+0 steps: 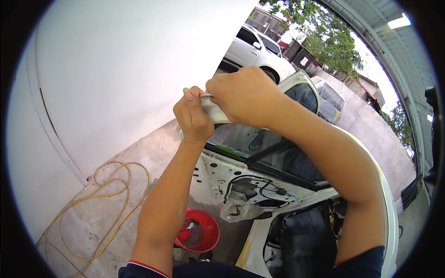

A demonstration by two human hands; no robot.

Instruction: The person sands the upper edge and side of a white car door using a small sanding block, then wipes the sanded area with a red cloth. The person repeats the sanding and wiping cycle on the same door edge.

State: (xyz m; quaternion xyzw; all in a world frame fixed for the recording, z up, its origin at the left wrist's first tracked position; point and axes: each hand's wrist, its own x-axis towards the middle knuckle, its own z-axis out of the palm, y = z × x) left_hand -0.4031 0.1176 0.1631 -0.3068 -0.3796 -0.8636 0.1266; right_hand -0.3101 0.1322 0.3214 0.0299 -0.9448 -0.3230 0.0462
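Both arms are raised in front of me, with the hands close together above the top of an open white car door (218,173). My left hand (192,116) is closed, its thumb pointing up, pinching the left side of a thin pale-grey sheet (212,109) with a dark upper edge. On the sheet's other side, the curled fingers of my right hand (243,95) grip it too, back of the hand toward me. What the sheet is made of, I cannot tell. Beneath the hands are the door's window glass and its bare inner panel, trim off, with holes and cables showing.
A red bucket (211,231) with a red item inside stands on the concrete floor below the door. Loops of yellow hose (123,199) lie at the left, near a large white panel (120,69). A black seat (308,245) is inside the car. Outside stands a white vehicle (245,48).
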